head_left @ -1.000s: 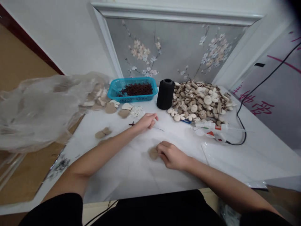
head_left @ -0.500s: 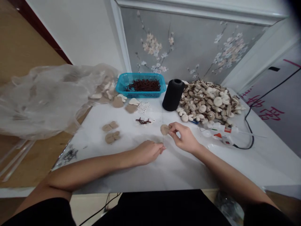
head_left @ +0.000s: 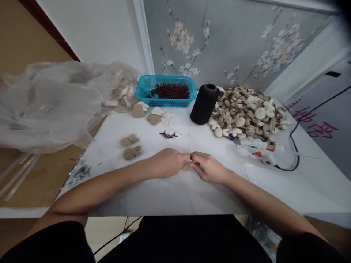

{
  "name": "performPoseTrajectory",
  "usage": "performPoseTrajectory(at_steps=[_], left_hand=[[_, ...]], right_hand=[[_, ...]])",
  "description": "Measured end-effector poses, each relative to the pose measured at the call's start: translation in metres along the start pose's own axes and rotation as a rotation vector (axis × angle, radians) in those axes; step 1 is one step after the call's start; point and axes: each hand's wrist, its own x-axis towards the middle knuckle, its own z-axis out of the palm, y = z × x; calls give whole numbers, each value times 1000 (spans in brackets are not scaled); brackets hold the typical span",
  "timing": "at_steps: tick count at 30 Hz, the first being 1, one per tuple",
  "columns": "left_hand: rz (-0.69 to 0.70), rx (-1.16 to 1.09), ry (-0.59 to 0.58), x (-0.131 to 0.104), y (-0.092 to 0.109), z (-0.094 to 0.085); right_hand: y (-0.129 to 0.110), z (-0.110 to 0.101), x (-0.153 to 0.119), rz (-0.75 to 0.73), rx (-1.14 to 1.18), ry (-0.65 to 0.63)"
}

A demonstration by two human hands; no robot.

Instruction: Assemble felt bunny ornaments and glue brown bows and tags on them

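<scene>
My left hand (head_left: 173,163) and my right hand (head_left: 208,167) meet over the front middle of the table, fingertips touching. Both are closed in a pinch around a small round beige fabric piece (head_left: 186,167). Most of it is hidden by the fingers, and no thread can be made out between them now. Beyond the hands lies a little heap of dark brown cord loops (head_left: 168,135). To the left are two pairs of beige stuffed fabric pieces (head_left: 128,153). A black cone of thread (head_left: 204,105) stands upright behind my right hand.
At the back is a blue plastic basket (head_left: 166,103) of brown cords. Many beige and white stuffed pieces (head_left: 246,113) are piled at the right, with a glue gun (head_left: 270,159) and its cable in front. A clear plastic bag (head_left: 55,106) bulges at the left; small white bits (head_left: 169,118) lie mid-table.
My hands have come together, the left rising slightly and the right moving down with the beige piece. The thread seen running to my left hand no longer shows. The view has shifted slightly.
</scene>
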Motion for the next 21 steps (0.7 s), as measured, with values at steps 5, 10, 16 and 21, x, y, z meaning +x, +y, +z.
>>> performPoseTrajectory(at_steps=[5, 10, 16, 21], left_hand=[[-9, -249, -13, 22, -30, 5], [-4, -169, -23, 20, -32, 29], [46, 200, -64, -7, -10, 47], [122, 246, 73, -16, 0, 28]], right_hand=[[1, 3, -6, -5, 168, 121], [7, 4, -7, 123, 358, 269], [10, 6, -3, 179, 363, 313], [9, 8, -4, 106, 111, 171]])
